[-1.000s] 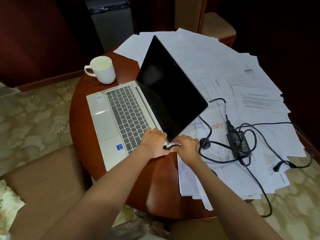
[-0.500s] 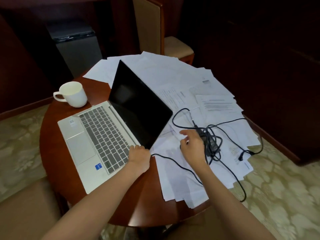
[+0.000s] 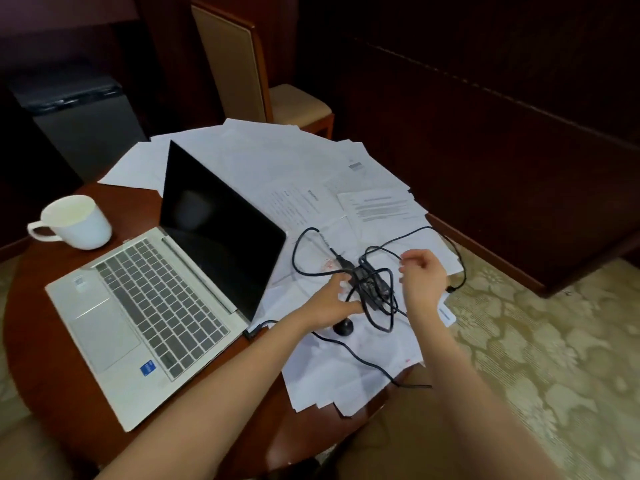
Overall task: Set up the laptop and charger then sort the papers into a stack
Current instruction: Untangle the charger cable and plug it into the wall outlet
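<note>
Laptop [image 3: 156, 299] stands open on the left half of the table [image 3: 41, 358], and the charger brick [image 3: 374, 289] lies in its tangled cord [image 3: 293, 261] on the papers [image 3: 329, 382] toward the right edge, its long axis running far-left to near-right, directly between both hands. The left hand [image 3: 329, 301] is nearer, fingers stretched out flat and touching the brick's left side. The right hand [image 3: 420, 277] hovers just right of it, fingers loosely curled; whether they pinch the cord is unclear.
</note>
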The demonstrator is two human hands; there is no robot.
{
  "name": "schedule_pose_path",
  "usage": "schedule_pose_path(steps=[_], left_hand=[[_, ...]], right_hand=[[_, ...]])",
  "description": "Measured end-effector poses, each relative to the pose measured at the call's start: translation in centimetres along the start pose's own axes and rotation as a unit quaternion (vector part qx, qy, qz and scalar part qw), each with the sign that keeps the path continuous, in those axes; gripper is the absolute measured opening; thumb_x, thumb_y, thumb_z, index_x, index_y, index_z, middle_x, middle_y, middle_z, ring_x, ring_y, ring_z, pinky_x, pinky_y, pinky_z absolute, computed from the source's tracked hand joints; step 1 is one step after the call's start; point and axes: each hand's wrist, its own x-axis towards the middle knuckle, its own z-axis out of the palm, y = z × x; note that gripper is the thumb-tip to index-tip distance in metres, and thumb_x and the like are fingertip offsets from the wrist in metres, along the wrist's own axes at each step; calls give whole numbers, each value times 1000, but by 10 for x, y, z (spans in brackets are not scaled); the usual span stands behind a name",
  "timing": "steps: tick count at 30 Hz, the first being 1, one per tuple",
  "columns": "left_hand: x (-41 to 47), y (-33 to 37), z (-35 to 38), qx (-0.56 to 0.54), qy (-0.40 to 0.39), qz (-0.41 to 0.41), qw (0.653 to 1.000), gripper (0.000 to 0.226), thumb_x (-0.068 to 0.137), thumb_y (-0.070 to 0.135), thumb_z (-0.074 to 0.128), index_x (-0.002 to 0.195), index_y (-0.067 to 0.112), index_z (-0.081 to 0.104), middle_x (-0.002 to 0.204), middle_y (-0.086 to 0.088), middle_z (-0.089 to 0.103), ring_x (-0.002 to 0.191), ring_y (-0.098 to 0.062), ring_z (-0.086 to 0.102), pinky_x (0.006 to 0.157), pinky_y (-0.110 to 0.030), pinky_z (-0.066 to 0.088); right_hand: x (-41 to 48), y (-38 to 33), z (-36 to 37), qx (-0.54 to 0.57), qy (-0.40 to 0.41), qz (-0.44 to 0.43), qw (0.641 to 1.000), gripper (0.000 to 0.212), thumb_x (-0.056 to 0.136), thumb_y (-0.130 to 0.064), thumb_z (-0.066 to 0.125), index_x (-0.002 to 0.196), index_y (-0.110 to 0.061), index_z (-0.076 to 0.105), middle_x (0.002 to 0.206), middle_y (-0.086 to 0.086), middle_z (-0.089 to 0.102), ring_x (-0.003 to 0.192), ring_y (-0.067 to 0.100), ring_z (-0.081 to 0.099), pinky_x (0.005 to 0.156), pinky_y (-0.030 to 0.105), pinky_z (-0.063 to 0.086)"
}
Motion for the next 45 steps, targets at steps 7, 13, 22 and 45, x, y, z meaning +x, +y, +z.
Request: schedule_pose_path(steps=[7, 13, 22, 45], left_hand=[[1, -2, -2, 42, -90, -13, 995, 32, 85, 12, 63, 112, 22, 49, 85, 3, 53, 75, -11, 51, 64, -25, 39], [-2, -1, -5, 105, -68, 55, 991, 20, 83, 33, 68, 88, 28, 50, 87, 1, 48, 74, -9, 44, 68, -18, 38], [1, 71, -23, 36, 130, 145, 980, 26, 99, 31, 41, 74, 22, 43, 71, 9, 44, 69, -3, 44, 63, -15, 34], [-65, 170, -196, 26, 329, 249, 910, 42, 99, 36, 39, 70, 10, 53, 51, 4, 59, 64, -13, 57, 64, -20, 42]], right_hand=[[23, 57, 21, -461, -274, -30, 843, 80, 77, -25, 71, 141, -12, 24, 137, 12, 34, 128, 34, 34, 100, 41, 36], [40, 75, 20, -435, -263, 7, 861, 67, 77, -34, 71, 128, -7, 37, 126, 13, 38, 110, 32, 51, 80, 35, 45], [48, 45, 6, -244, -205, -61, 946, 46, 77, -27, 72, 108, -5, 47, 103, 9, 41, 76, 28, 55, 58, 30, 47], [9, -196, 56, 130, -167, -80, 974, 33, 81, -36, 69, 90, -13, 46, 90, 7, 65, 36, 7, 26, 33, 16, 23]])
